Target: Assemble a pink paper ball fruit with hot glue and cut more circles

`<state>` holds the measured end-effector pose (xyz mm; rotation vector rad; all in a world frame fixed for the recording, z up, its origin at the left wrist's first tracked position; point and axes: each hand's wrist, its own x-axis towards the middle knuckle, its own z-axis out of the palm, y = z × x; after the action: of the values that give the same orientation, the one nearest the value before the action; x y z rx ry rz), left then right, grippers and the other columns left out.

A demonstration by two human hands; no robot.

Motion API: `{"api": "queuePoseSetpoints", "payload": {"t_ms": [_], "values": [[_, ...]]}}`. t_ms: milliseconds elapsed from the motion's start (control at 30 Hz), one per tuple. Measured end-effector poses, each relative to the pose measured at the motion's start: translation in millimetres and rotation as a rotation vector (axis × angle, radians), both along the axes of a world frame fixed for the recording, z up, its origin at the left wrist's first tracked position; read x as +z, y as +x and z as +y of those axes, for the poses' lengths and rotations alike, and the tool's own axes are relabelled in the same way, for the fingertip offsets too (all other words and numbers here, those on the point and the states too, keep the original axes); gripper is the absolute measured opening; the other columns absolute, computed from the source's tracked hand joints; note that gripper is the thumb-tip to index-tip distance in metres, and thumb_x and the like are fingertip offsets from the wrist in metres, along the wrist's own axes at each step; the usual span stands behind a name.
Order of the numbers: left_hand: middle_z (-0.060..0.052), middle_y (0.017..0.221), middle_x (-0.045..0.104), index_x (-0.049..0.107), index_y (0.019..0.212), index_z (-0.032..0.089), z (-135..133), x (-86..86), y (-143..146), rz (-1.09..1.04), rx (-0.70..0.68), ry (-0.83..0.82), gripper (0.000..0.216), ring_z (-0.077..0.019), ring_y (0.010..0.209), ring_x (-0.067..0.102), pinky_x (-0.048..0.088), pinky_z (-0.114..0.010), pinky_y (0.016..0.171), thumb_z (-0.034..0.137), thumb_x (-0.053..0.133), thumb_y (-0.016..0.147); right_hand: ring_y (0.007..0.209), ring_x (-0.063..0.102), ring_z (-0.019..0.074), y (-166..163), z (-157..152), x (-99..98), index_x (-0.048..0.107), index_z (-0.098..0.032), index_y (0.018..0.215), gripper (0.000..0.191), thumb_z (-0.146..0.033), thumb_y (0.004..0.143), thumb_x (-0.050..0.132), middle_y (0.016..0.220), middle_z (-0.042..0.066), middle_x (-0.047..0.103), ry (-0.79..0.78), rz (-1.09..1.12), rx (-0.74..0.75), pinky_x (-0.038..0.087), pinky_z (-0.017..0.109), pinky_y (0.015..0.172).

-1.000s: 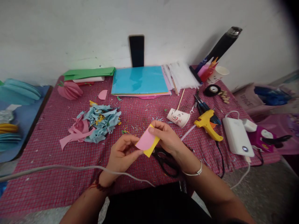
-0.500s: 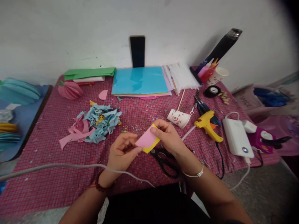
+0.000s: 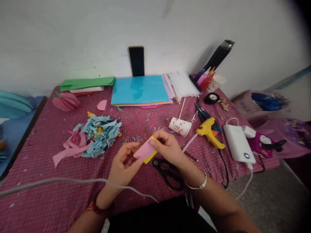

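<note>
A small pink paper piece lies over a yellow paper piece, whose edges show along the lower right and top. Between thumb and fingers, my right hand pinches the upper right end of both papers. My left hand has its thumb and fingers on the lower left corner of the papers. Black-handled scissors rest on the cloth just under my right hand, their blades partly hidden. A yellow glue gun with a glue stick in it lies to the right.
Blue and pink paper scraps are heaped on the left. A pink paper fruit, coloured sheets and a phone are at the back. A paper cup lies tipped. A white power bank sits right; a cable crosses in front.
The camera view has shifted, so the table things appear lower and further left. My left fingers have closed in on the papers' lower left corner; my right hand keeps its pinch.
</note>
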<state>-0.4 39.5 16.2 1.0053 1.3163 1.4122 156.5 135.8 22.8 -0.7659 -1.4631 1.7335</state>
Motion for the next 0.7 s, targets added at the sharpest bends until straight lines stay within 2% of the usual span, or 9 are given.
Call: {"api": "queuePoseSetpoints", "payload": {"t_ms": [133,267,467,700], "values": [[-0.001,0.073,0.06,0.069,0.088,0.02,3.1,-2.2,-4.4,-0.332,-0.121,-0.002,0.026,-0.0097,0.057,0.052,0.042,-0.018,0.047,0.04,0.077,0.073,0.056,0.049,0.0092,0.0,-0.4,-2.5,0.056,-0.02,0.073,0.028,-0.043,0.08,0.069,0.064,-0.003,0.054,-0.063,0.029,0.057,0.041,0.023,0.052],[0.002,0.07,0.055,0.067,0.079,0.021,3.5,0.0,-3.7,-0.514,-0.226,0.024,0.024,-0.0069,0.052,0.045,0.035,-0.014,0.04,0.037,0.08,0.069,0.055,0.049,0.008,1.3,-1.3,-3.4,0.057,-0.019,0.074,0.029,-0.044,0.079,0.072,0.065,-0.004,0.056,-0.141,0.103,0.104,0.04,0.021,0.051],[0.003,0.067,0.059,0.061,0.069,0.018,1.3,2.6,0.2,-0.515,-0.261,0.001,0.032,-0.0092,0.06,0.051,0.043,-0.019,0.054,0.031,0.088,0.058,0.053,0.048,0.0067,1.4,-3.3,-3.6,0.059,-0.018,0.074,0.03,-0.042,0.077,0.075,0.064,-0.004,0.057,-0.238,0.183,0.169,0.038,0.019,0.05],[0.003,0.065,0.057,0.062,0.069,0.017,1.5,-1.1,-0.3,-0.537,-0.259,0.007,0.029,-0.0064,0.052,0.045,0.035,-0.016,0.045,0.031,0.086,0.062,0.053,0.048,0.0066,1.9,-2.8,-3.6,0.06,-0.018,0.074,0.025,-0.038,0.079,0.075,0.064,-0.004,0.058,-0.235,0.21,0.166,0.039,0.019,0.051]]}}
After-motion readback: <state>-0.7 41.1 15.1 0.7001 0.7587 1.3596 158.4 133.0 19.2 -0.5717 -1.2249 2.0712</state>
